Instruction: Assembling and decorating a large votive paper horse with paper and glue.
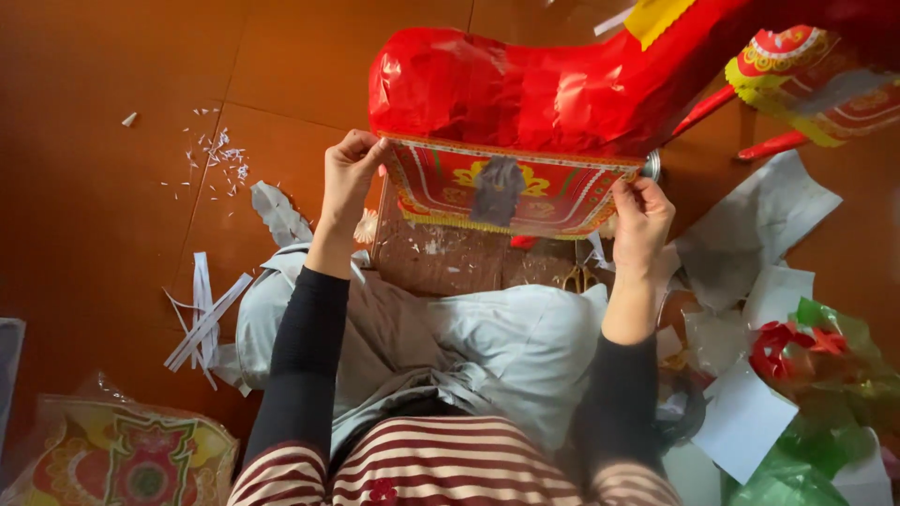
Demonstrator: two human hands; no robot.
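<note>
From the head camera, looking down, the left hand [349, 173] pinches the upper left corner of a printed paper panel [506, 192], its grip pressed together on the edge with the fingers curled over the top. The right hand [640, 217] pinches the panel's right edge in the same way, thumb and fingers closed on the paper near a small shiny metal knob [652, 165]. The panel is red with yellow and green ornament and a fringed yellow lower border, and a grey patch sits near its middle; it is held stretched between the two hands against the underside of a large red paper-covered figure [525, 89], whose glossy red skin bulges just above it. That figure stands on the brown tiled floor [103, 187] in front of the person's knees, and its thin red legs [741, 126] reach away to the right under another patterned red and yellow part [806, 80]. Both arms wear dark sleeves [305, 365], and a pale grey garment [487, 347] lies over the lap above a red and white striped top [441, 464]. A pair of scissors with yellowish handles [578, 277] lies on the floor just below the panel. White paper strips [202, 323] and tiny scraps [220, 155] are scattered to the left, white paper sheets [750, 272] and crumpled green and red cellophane [816, 375] are heaped to the right, and a packet of printed panels in clear plastic [122, 459] lies at the lower left.
</note>
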